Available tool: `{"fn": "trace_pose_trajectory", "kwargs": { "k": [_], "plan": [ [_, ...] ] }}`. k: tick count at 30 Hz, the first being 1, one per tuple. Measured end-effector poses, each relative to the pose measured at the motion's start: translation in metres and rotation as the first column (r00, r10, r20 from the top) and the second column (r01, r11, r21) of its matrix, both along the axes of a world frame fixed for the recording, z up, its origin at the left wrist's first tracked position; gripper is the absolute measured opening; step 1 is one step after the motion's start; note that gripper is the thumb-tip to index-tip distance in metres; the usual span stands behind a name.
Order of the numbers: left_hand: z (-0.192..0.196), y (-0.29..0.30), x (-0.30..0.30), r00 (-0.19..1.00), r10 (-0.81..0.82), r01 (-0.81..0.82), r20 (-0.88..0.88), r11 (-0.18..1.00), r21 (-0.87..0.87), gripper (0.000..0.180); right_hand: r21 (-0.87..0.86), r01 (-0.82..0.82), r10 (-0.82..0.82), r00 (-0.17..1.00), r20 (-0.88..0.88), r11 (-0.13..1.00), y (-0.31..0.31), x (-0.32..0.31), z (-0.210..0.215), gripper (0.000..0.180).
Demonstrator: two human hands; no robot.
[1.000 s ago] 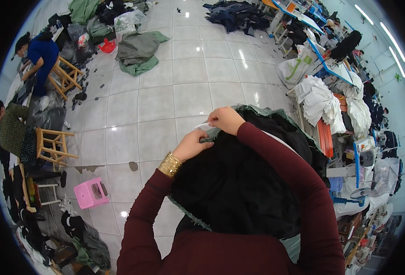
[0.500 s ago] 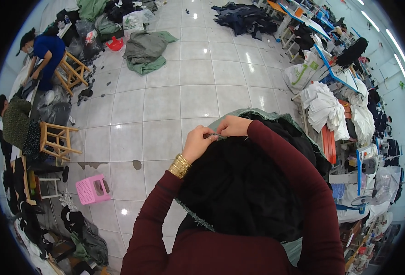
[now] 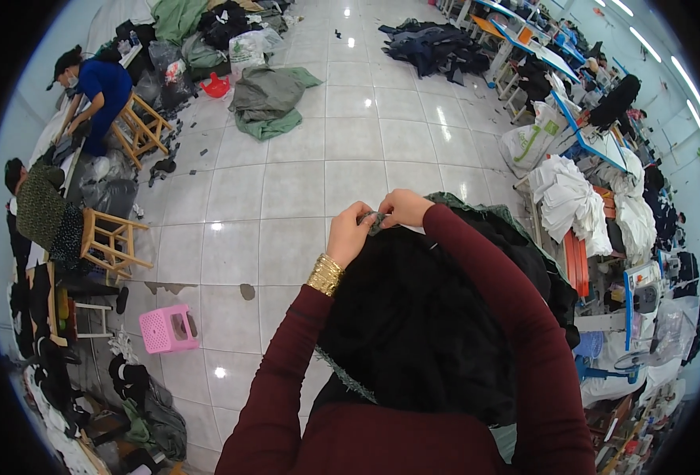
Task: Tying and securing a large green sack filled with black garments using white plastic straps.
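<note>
A big black garment (image 3: 421, 332) with a dark green lining lies bunched across my lap. My left hand (image 3: 350, 233), with a gold bracelet at the wrist, pinches its far edge. My right hand (image 3: 401, 207) pinches the same grey-green edge (image 3: 377, 222) right beside it, fingertips nearly touching. Both arms wear dark red sleeves. What lies between the fingertips is too small to tell.
A pink plastic stool (image 3: 168, 328) stands on the white tiled floor at my left. Wooden stools (image 3: 108, 241) and two seated people are at the far left. Heaps of cloth (image 3: 267, 95) lie further off. White fabric piles (image 3: 572, 202) and tables crowd the right.
My hands have stayed together on the garment's edge, with small finger shifts. The view has drifted slightly, so the hands sit a little higher and further right in the picture.
</note>
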State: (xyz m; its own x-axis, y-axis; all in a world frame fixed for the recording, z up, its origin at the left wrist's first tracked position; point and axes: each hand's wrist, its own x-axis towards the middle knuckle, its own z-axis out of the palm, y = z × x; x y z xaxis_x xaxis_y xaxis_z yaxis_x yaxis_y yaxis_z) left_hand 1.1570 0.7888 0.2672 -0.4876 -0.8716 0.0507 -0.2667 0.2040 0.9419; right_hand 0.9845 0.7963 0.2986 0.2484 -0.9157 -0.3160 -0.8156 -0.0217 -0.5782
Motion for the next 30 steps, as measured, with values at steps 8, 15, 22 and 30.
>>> {"fn": "trace_pose_trajectory", "kwargs": {
  "k": [8, 15, 22, 30],
  "plan": [
    [-0.020, 0.013, -0.006, 0.994, -0.037, 0.028, -0.104, 0.995, -0.094, 0.020, 0.149, -0.033, 0.047, 0.995, -0.092, 0.988, 0.012, -0.016, -0.009, 0.023],
    [-0.032, 0.006, -0.005, 0.919, -0.305, 0.354, 0.248, 0.917, -0.184, 0.034, 0.317, -0.025, -0.020, 0.990, 0.138, 0.948, 0.013, -0.020, 0.010, 0.019],
    [-0.031, -0.011, -0.019, 0.803, -0.495, 0.514, 0.333, 0.857, 0.035, 0.040, 0.208, 0.297, -0.332, 0.929, 0.162, 0.932, 0.014, -0.024, 0.011, 0.012],
    [-0.024, -0.006, -0.014, 0.793, -0.339, 0.416, 0.506, 0.908, -0.044, 0.039, 0.156, 0.490, -0.512, 0.789, 0.340, 0.858, 0.016, -0.045, 0.031, 0.009]
  ]
}}
